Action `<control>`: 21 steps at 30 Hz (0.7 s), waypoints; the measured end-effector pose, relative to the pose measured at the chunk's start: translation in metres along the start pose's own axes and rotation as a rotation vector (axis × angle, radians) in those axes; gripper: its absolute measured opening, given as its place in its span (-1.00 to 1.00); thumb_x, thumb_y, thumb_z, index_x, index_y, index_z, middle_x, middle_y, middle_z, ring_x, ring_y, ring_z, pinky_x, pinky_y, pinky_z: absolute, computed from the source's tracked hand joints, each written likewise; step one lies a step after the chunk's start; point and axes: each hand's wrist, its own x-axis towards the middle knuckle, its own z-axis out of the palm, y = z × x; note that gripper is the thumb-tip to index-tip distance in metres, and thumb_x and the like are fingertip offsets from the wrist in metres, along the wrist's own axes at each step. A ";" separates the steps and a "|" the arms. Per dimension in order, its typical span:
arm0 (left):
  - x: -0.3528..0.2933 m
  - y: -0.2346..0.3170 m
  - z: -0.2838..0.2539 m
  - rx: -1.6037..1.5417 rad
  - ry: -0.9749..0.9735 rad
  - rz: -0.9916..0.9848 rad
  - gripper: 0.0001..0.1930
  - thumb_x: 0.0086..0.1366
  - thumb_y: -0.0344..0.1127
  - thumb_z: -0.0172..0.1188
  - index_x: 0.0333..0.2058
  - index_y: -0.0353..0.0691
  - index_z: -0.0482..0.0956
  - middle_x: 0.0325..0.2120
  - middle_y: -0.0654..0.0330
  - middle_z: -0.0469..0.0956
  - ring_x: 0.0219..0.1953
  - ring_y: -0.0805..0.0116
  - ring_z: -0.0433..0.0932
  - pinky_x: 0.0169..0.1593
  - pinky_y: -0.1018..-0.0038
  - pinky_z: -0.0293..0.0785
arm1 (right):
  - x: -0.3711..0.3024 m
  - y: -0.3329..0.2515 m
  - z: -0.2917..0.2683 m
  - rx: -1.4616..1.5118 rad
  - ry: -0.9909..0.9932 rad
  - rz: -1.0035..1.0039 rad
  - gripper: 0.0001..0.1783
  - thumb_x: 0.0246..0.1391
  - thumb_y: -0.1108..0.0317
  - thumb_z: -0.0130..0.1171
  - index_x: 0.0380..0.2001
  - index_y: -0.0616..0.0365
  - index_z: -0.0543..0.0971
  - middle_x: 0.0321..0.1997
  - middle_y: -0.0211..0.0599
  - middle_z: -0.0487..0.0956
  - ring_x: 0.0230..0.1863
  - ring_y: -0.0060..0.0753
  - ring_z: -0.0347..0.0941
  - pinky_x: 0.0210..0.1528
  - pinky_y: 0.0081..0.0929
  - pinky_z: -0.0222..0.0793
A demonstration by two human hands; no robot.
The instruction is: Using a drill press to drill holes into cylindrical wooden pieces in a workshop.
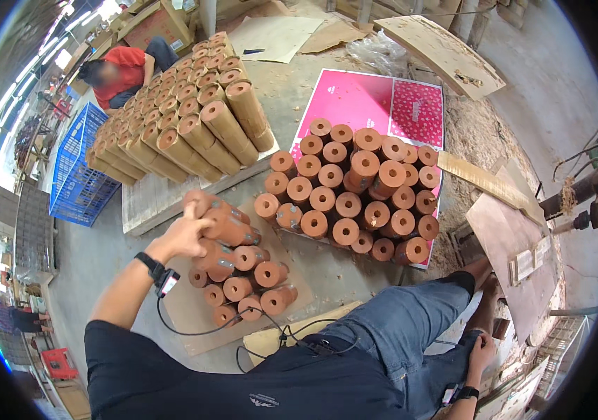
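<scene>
On the left, my left hand [185, 234] is curled round a reddish-brown cylinder [203, 203] at the top of a small stack. Motion blurs it slightly, and the palm hides part of its grip. Below lie more cylinders [269, 274] of the same kind, each with a round hole in its end, heaped on a flat brown sheet [292, 294]. My right hand [481, 352] rests against my bent leg at lower right, with nothing visible in it; its fingers lie loosely over the knee.
Many upright cylinders [348, 204] stand on a pink printed board [355, 91]. Paper-wrapped ones [215, 129] fill a low platform [145, 210] beside a blue crate [78, 168]. A person in red [120, 73] crouches behind them. Sawdust, boards [446, 52] and machinery [579, 196] lie right.
</scene>
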 end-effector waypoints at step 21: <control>0.299 0.171 -0.048 0.411 -0.144 0.513 -0.36 -0.12 -0.54 0.19 0.03 0.15 0.53 0.27 -0.26 -0.01 -0.15 -0.10 0.57 -0.09 0.19 0.53 | -0.003 -0.006 -0.013 0.119 0.099 -0.003 -0.89 0.04 0.42 0.14 -0.37 0.22 0.57 -0.35 -0.11 0.54 -0.28 -0.04 0.43 -0.19 -0.21 0.35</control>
